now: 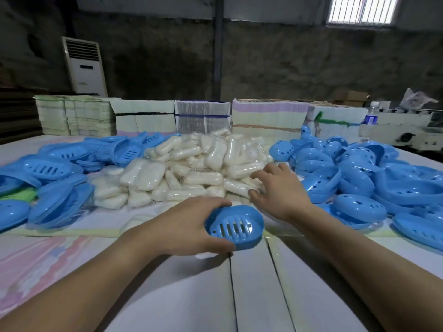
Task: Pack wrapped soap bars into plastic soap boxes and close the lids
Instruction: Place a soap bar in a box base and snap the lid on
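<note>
My left hand (189, 226) grips a blue plastic soap box base (236, 226) with drain slots, held just above the table in front of me. My right hand (278, 188) reaches into the near edge of a big heap of white wrapped soap bars (191, 168), fingers spread and touching a bar; nothing is lifted in it. Blue slotted box bases (55, 168) are piled to the left of the soap. Blue domed lids with holes (359, 178) are piled to the right.
The table (251, 295) is made of pale boards with gaps between them. Stacks of flat printed cartons (203, 116) line the far edge. A water bottle (370, 116) stands at the back right, a white air conditioner (84, 65) by the wall.
</note>
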The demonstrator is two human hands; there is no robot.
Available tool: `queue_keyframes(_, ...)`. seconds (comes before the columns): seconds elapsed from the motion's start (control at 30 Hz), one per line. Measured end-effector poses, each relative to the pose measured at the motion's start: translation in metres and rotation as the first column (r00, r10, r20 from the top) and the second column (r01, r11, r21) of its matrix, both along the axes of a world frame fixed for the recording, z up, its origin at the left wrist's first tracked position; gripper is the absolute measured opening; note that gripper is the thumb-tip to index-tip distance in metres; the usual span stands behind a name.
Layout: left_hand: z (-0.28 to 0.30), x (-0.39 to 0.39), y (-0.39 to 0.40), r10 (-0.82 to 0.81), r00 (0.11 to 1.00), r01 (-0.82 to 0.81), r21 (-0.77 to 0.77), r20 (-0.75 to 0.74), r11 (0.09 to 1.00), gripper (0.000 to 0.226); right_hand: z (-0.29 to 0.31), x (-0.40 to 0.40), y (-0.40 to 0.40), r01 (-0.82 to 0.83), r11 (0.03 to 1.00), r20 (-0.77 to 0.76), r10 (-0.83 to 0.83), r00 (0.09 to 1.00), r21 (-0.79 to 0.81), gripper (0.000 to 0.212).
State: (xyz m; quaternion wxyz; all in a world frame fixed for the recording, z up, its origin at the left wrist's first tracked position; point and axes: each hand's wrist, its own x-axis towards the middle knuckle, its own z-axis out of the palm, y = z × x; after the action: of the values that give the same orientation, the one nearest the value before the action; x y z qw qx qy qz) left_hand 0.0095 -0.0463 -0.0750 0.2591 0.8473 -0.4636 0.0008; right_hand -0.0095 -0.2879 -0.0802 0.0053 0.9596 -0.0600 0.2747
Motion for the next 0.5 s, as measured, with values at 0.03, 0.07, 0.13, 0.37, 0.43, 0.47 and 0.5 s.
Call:
queue_keyframes(0.03,0.001,0.0,-0.001,-0.022,1.0,0.022,0.014,-0.001,1.0,0.059,-0.002,0.001,0.0,0.009,0.999,-0.009,-0.009,1.0,-0.042,0.048)
queue_keyframes(0.07,0.001,-0.001,-0.002,-0.036,0.999,0.037,0.024,-0.008,0.999,0.055,-0.005,0.002,0.0,0.015,0.997,-0.035,-0.018,0.999,-0.08,0.049)
queue_keyframes(0.13,0.001,-0.001,-0.004,-0.045,0.999,0.046,0.036,-0.014,0.998,0.05,-0.011,0.005,0.003,0.025,0.992,-0.094,-0.037,0.995,-0.124,0.05)
queue_keyframes(0.37,-0.002,0.001,-0.003,-0.038,0.999,0.039,0.004,-0.028,0.999,0.082,-0.01,0.005,0.005,-0.032,0.977,-0.058,0.02,0.998,-0.213,0.034)
queue_keyframes(0.43,-0.003,0.003,-0.001,-0.036,0.998,0.035,-0.026,-0.056,0.999,0.083,-0.008,0.003,0.0,-0.103,0.985,-0.055,0.097,0.994,-0.139,0.033)
queue_keyframes(0.47,-0.003,0.003,0.0,-0.032,0.997,0.03,-0.033,-0.074,0.999,0.081,-0.007,0.002,-0.001,-0.14,0.987,-0.043,0.137,0.99,-0.082,0.032)
queue_keyframes(0.5,-0.004,0.004,0.0,-0.03,0.996,0.027,-0.039,-0.086,0.999,0.079,-0.006,0.001,-0.002,-0.166,0.985,-0.032,0.165,0.986,-0.037,0.033)
